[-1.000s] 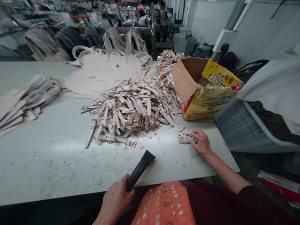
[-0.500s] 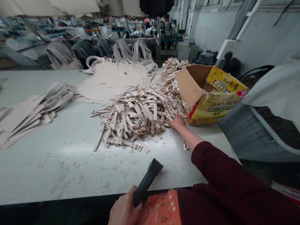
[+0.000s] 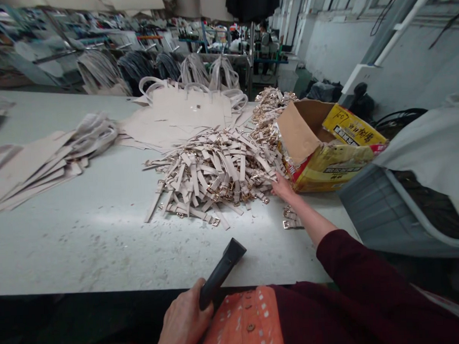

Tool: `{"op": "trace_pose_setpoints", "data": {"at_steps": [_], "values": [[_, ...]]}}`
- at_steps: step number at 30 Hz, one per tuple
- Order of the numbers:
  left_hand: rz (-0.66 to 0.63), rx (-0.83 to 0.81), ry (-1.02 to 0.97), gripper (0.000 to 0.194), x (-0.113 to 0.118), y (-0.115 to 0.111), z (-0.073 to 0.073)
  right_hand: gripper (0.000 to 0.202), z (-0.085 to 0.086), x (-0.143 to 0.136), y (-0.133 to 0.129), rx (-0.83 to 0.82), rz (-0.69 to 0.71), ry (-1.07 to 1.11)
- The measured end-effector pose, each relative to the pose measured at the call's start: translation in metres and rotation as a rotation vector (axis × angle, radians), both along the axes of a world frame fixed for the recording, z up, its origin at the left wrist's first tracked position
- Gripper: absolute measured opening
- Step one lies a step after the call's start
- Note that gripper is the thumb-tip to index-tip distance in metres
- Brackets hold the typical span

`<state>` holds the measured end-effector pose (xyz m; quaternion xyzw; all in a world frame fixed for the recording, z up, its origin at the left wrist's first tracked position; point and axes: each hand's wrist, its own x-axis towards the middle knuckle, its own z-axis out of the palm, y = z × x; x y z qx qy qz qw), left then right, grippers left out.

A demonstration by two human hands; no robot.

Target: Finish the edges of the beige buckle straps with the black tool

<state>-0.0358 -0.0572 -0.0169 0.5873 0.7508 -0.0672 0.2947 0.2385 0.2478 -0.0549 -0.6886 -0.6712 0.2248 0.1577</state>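
the strap row (image 3: 293, 223) is left unheld: the right hand (image 3: 283, 187) has been moved to four o'clock on the strap pile (image 3: 214, 167), its grip untellable; the black tool (image 3: 222, 274) is held by the left hand (image 3: 185, 316).

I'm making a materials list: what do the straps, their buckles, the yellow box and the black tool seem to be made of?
Straps: perhaps leather or imitation; flat, matte beige bands.
Buckles: likely gold-toned metal, from their bright glints.
Box: cardboard, bare brown inside, printed yellow outside, with scuffed edges.
Tool: dull black; plastic or coated metal, I can't tell which.
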Motion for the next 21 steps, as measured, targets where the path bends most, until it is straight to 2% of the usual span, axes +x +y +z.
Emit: {"op": "trace_pose_setpoints", "data": {"at_steps": [3, 6, 10, 13, 18, 21], "values": [[-0.003, -0.002, 0.006, 0.026, -0.002, 0.003, 0.0, 0.053, -0.008, 0.004, -0.042, 0.136, 0.075, 0.077], [0.0, 0.004, 0.012, 0.027, -0.004, 0.005, 0.001, 0.065, -0.024, 0.003, -0.092, 0.238, 0.256, 0.112], [-0.004, -0.033, 0.035, 0.024, -0.005, 0.006, 0.001, 0.073, -0.038, -0.003, -0.139, 0.166, 0.44, -0.014], [-0.022, -0.024, 0.049, 0.026, -0.004, 0.005, -0.001, 0.08, -0.036, -0.003, -0.147, 0.093, 0.496, -0.072], [-0.04, -0.018, 0.058, 0.029, -0.003, 0.002, -0.004, 0.097, -0.021, 0.006, -0.143, -0.066, 0.564, -0.057], [-0.033, -0.018, 0.047, 0.029, -0.003, 0.0, -0.004, 0.093, -0.009, 0.005, -0.139, -0.036, 0.664, -0.018]]}}
